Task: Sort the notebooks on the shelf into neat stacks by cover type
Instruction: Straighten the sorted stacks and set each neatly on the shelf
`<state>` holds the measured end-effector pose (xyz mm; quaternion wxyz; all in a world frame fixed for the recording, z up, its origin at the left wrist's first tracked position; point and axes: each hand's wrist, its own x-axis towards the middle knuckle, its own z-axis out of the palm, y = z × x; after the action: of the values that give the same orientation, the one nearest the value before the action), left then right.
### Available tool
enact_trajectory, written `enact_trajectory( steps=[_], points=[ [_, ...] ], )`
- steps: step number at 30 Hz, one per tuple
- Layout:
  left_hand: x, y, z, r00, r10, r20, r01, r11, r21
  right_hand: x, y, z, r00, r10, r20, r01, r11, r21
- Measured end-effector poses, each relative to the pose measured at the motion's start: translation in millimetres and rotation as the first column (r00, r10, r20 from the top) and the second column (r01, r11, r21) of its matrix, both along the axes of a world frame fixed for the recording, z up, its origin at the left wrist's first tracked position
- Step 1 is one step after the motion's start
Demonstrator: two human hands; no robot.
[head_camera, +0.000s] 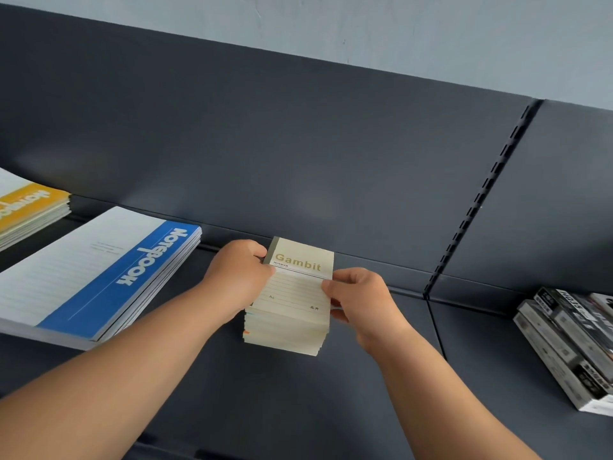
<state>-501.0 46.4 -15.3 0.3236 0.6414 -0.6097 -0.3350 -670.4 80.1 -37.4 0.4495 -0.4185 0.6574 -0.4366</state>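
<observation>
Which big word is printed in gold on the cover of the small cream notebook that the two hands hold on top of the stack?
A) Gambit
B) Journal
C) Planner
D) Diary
A: the cream notebook, gripped by the left hand and pinched by the right hand, shows "Gambit" in gold letters near its far edge.

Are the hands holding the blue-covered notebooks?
No, the left hand and right hand both grip the cream Gambit notebooks; the blue notebooks lie apart, further left.

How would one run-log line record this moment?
object: Gambit notebook stack | left hand: grips left edge | right hand: pinches right edge | neighbour: blue notebook stack at left
</observation>
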Motion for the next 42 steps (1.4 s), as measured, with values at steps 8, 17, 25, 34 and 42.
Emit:
enact_trajectory(
  steps=[8, 17, 25, 34, 42],
  points=[
    [9, 5, 0, 0.994, -0.102, -0.043, 0.104, 0.994, 0.025, 0, 8, -2, 0.977, -0.002, -0.215, -0.007, 0.999, -0.041],
    [22, 33, 4, 0.783, -0.430, 0.450, 0.357, 0.903, 0.241, 2, 43, 0, 0.851, 0.268, -0.452, -0.233, 0.963, 0.134],
    [10, 36, -3, 0.688, -0.352, 0.634, 0.350, 0.927, 0.135, 17, 40, 3, 0.738, 0.245, -0.628, -0.244, 0.966, 0.090],
    [21, 32, -9, 0.762, -0.348, 0.545, 0.316, 0.936, 0.156, 10, 43, 2, 0.768, 0.265, -0.583, -0.217, 0.964, 0.153],
    [33, 27, -36, 0.743, -0.364, 0.562, 0.284, 0.932, 0.228, 12, 51, -23, 0.688, 0.298, -0.662, -0.218, 0.955, 0.203]
  ],
)
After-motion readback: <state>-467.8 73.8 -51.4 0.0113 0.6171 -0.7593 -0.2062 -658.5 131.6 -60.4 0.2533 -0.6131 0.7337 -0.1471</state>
